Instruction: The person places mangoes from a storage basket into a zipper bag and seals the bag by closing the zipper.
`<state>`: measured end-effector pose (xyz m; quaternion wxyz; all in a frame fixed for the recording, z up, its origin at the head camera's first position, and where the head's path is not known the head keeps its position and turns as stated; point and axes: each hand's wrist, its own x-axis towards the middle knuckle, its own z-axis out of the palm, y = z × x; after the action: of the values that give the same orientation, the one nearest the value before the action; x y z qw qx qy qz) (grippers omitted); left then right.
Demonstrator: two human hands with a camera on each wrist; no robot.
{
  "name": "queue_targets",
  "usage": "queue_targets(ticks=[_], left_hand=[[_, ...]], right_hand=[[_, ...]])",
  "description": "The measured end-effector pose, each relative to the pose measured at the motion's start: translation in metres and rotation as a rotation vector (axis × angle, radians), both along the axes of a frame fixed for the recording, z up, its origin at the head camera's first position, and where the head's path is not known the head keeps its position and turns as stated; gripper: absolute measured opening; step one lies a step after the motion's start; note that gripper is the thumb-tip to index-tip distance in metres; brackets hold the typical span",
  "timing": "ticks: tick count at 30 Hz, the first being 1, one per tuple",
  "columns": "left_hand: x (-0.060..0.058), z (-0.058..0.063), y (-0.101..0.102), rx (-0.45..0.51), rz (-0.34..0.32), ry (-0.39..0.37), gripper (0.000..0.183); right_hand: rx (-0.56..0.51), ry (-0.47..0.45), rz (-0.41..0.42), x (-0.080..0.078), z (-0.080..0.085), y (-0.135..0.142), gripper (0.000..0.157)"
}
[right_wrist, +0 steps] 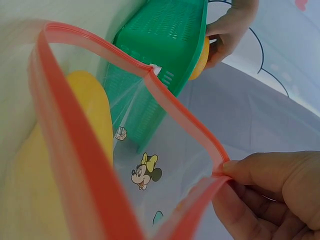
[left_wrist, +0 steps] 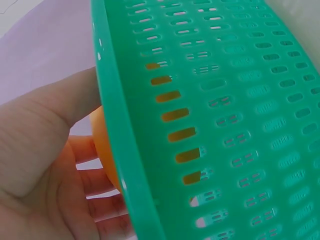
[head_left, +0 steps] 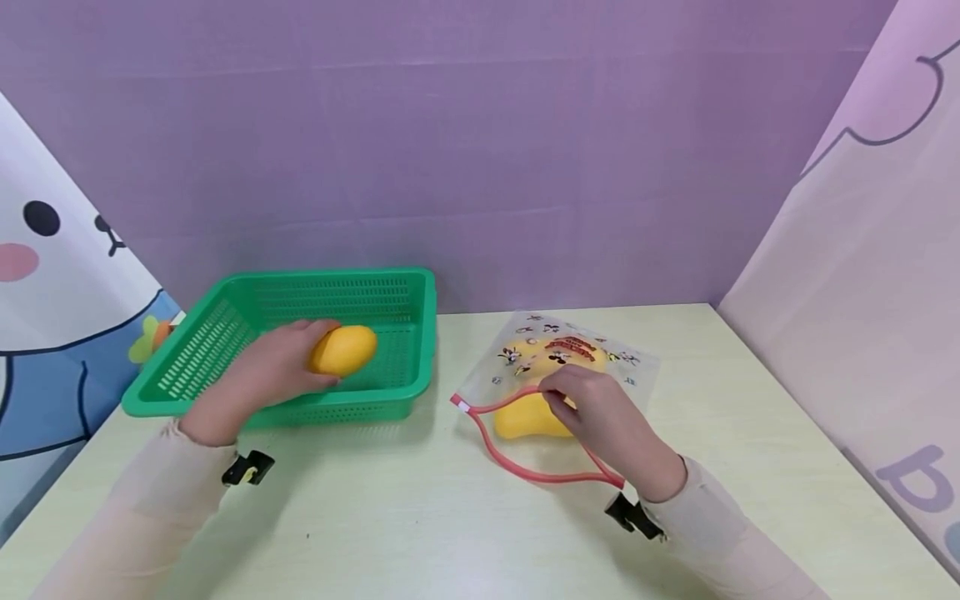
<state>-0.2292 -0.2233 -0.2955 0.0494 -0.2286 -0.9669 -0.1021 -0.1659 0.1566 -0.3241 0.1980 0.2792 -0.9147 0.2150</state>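
Observation:
My left hand (head_left: pixel 281 362) grips a smooth yellow mango (head_left: pixel 345 350), raised over the front part of the green basket (head_left: pixel 420 333). Through the basket's slots in the left wrist view, parts of the mango (left_wrist: pixel 176 115) show orange. On the right, my right hand (head_left: pixel 603 417) pinches the red zip edge of a clear zip bag (head_left: pixel 480 383) between thumb and fingers. The bag's mouth gapes towards me. Inside it lie yellow, fruit-like pieces (head_left: pixel 528 417), partly hidden by cartoon prints and my hand; their kind is unclear.
The basket stands at the left rear of the pale table (head_left: pixel 420 533), by the purple cloth backdrop (head_left: pixel 480 167). Printed cloth panels (head_left: pixel 885 300) bound the sides. A black clip-like piece sits at each wrist.

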Motion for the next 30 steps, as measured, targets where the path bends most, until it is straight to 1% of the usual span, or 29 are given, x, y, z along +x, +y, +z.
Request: queue_targets(ticks=[9, 16, 26, 30], left_hand=[[0.004, 0.002, 0.005, 0.001, -0.02, 0.023, 0.071], [0.009, 0.005, 0.01, -0.003, -0.029, 0.029, 0.07], [0.015, 0.01, 0.014, -0.012, -0.018, 0.054, 0.071], [0.019, 0.012, 0.015, -0.007, -0.014, 0.062, 0.071]], right_hand=[[-0.004, 0.012, 0.009, 0.0, 0.0, 0.001, 0.017], [-0.014, 0.036, 0.034, 0.0, -0.003, 0.002, 0.017], [-0.012, 0.046, 0.043, 0.0, -0.003, 0.003, 0.017], [-0.009, 0.036, 0.039, 0.0, -0.003, 0.002, 0.017]])
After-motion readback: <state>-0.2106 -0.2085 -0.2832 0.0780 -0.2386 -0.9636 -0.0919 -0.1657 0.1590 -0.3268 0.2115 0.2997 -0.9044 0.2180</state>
